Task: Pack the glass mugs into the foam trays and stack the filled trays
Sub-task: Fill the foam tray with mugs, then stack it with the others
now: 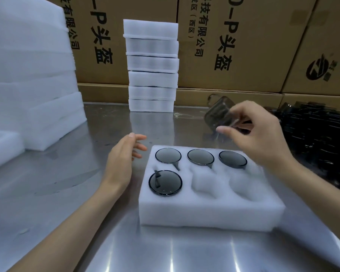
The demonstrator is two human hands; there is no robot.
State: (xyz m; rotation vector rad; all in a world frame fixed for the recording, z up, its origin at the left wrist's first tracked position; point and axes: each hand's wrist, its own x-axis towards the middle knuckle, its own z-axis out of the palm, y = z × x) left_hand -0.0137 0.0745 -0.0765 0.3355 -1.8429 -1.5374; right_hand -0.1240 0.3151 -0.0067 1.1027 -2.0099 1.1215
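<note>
the white foam tray (pixel 210 211) lies on a brushed steel table (pixel 110 242); four of its six round wells hold dark smoked-glass mugs (pixel 165 182), the near-middle and near-right wells bare. above its far edge the right hand (pixel 257 132) pinches a blurred mug (pixel 220 112). the left hand (pixel 124 156) hovers beside, fingers loose. behind stand stacked trays (pixel 151 65), foam slabs (pixel 31 75), printed cardboard cartons (pixel 253 36).

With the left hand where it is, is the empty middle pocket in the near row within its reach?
Probably yes. The left hand hovers open beside the foam tray, and nothing covers the middle pocket.
</note>
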